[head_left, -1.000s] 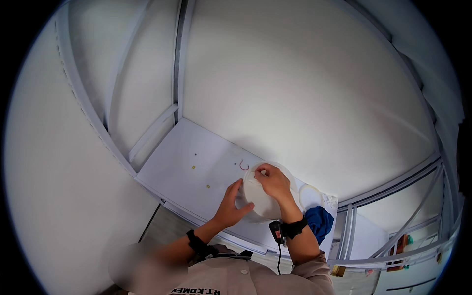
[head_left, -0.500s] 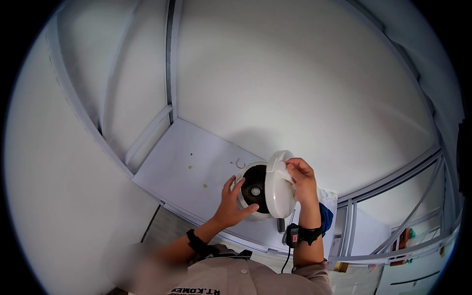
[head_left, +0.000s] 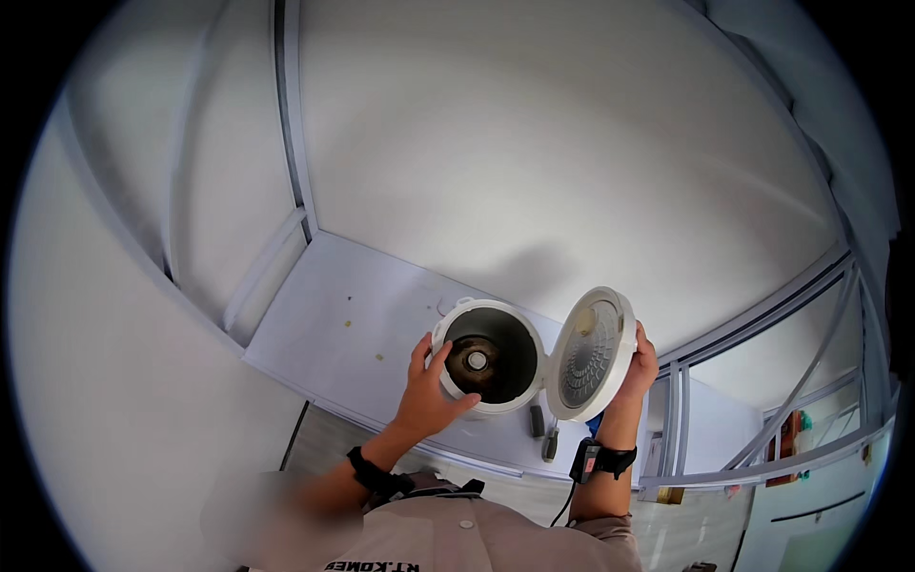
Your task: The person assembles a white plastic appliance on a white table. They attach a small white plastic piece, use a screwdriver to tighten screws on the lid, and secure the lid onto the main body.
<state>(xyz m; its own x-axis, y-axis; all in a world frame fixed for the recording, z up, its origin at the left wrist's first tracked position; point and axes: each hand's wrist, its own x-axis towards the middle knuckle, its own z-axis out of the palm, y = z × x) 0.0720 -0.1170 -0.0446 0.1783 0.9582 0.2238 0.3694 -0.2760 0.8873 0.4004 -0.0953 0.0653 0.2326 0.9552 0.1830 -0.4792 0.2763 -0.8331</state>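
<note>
A white rice cooker (head_left: 435,334) stands on the table with its lid swung wide open to the right. Its dark inside shows a round heating piece (head_left: 477,360) at the bottom and brownish stains, with no inner pot in it. My left hand (head_left: 429,396) grips the near left rim, fingers and thumb spread around the edge. My right hand (head_left: 637,372) holds the lid (head_left: 596,353) by its outer right side, its fingers partly behind it. The lid's ribbed metal inner face is turned toward the cooker.
Two tools with dark grey handles (head_left: 550,445) lie just in front of the cooker. Small yellowish bits (head_left: 379,357) are scattered on the white table (head_left: 315,315) to the left. A blue thing (head_left: 594,425) shows partly behind my right wrist. A pale wall (head_left: 553,153) rises behind the table.
The lid has swung from about upright to wide open on the right, with my right hand moving along with it. More of the cooker's inside shows. My left hand stays at the left rim.
</note>
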